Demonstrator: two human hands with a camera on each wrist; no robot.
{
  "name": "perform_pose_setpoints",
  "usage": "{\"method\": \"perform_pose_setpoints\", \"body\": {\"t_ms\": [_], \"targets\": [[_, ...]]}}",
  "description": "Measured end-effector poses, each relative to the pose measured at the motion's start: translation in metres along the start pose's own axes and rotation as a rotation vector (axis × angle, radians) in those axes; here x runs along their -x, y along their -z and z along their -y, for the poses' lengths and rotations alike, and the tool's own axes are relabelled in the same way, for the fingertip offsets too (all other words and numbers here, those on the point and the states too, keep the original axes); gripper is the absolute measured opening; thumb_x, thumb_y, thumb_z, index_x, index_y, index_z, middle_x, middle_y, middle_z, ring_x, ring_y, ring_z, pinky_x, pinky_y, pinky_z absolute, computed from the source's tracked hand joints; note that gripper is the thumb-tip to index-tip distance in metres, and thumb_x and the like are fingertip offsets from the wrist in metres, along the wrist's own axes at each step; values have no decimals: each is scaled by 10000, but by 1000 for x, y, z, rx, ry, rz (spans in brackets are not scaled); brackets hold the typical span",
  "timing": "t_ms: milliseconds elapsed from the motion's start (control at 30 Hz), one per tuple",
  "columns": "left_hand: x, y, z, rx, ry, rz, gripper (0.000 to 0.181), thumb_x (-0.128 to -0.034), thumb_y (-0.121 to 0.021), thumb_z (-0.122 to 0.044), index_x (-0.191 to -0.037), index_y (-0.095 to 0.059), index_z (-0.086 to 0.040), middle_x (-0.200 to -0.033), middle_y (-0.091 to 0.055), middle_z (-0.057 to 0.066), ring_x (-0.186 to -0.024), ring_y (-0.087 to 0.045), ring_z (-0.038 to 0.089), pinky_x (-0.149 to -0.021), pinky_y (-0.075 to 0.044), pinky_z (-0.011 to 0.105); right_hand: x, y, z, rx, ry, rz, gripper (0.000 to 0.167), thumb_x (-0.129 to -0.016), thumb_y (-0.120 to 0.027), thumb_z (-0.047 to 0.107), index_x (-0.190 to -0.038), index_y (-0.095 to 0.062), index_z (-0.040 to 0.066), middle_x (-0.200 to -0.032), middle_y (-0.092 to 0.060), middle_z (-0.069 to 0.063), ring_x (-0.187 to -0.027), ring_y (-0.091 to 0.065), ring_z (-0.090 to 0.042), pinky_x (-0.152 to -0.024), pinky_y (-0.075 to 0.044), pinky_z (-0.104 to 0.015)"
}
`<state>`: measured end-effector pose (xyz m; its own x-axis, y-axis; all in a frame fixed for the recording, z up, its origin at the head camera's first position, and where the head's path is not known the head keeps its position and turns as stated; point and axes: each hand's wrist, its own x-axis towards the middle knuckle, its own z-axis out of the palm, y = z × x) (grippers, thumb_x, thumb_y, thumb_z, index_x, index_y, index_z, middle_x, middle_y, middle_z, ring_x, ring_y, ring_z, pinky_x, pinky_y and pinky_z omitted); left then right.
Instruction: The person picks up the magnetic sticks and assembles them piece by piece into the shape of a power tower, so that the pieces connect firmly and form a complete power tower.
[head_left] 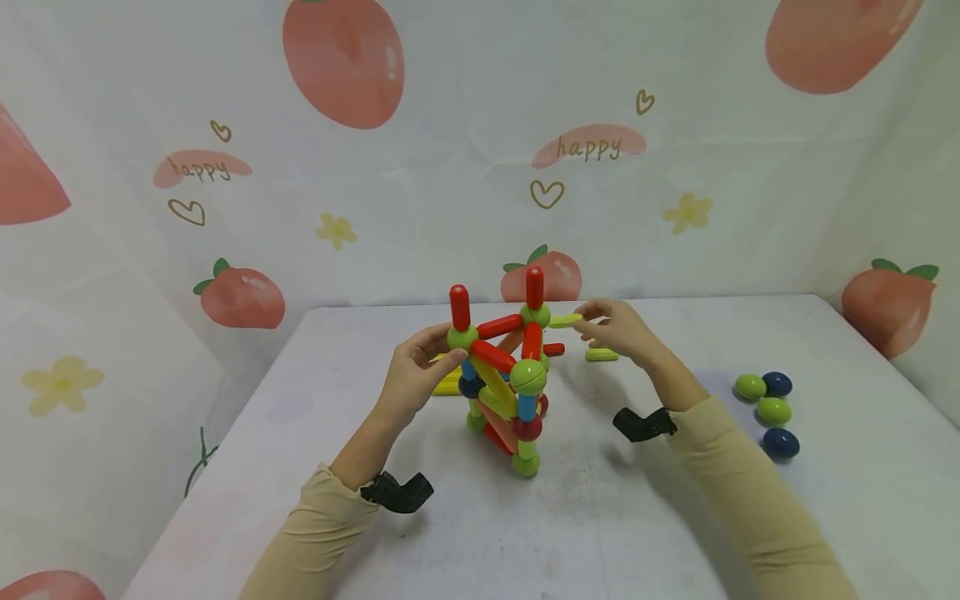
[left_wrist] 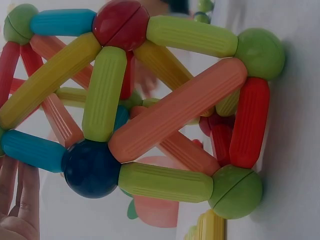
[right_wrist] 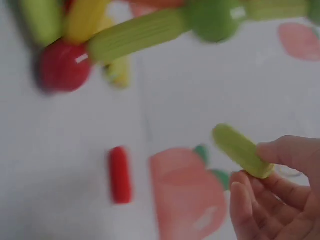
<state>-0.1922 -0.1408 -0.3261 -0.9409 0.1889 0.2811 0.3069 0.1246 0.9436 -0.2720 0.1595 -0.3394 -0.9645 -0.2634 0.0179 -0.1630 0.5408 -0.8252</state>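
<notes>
A frame of magnetic building rods and balls (head_left: 495,354) stands in the middle of the table, with two red rods upright on top. My left hand (head_left: 420,371) holds its upper left green ball (head_left: 462,337) between thumb and fingers; in the left wrist view only some fingers (left_wrist: 22,195) show beside a blue rod (left_wrist: 35,151). At the frame's far right, my right hand (head_left: 618,331) pinches a yellow-green rod (head_left: 564,320). The right wrist view shows this rod (right_wrist: 240,150) between thumb and fingertips, apart from the frame there.
Green and dark blue balls (head_left: 773,410) lie at the table's right. A loose red rod (right_wrist: 120,175) and a yellow-green rod (head_left: 602,354) lie behind the frame. Yellow rods (head_left: 447,383) lie behind the left hand. A printed cloth (head_left: 450,183) hangs along the back.
</notes>
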Motion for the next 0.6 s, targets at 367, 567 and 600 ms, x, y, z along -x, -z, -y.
{"method": "perform_pose_setpoints", "body": {"t_ms": [367,567,600], "targets": [[-3,-13,0,33,-15,66,394,-848,-665,-81,-1206,-535,21,-1081,-643,131,-926,-606,46,-823,-549,234,64,36,74,-269,544,-183,274,-903,-544,13,-1156,-613,92,-924,-595,55,-715,-564,-85,-650,-510,-156],[-7,-24,0,30,-31,99,399,-844,-673,-91,-1204,-538,15,-1140,-597,262,-933,-605,46,-828,-552,252,83,32,91,-265,830,-40,283,-773,-591,-164,-1019,-618,-28,-955,-648,45,-765,-599,-95,-688,-523,-157],[-7,-25,0,33,-34,103,402,-843,-675,-93,-1205,-539,15,-1140,-598,261,-935,-605,50,-828,-553,254,84,31,92,-241,850,-29,270,-763,-604,-163,-1006,-613,-46,-959,-649,53,-777,-599,-88,-700,-523,-156]]}}
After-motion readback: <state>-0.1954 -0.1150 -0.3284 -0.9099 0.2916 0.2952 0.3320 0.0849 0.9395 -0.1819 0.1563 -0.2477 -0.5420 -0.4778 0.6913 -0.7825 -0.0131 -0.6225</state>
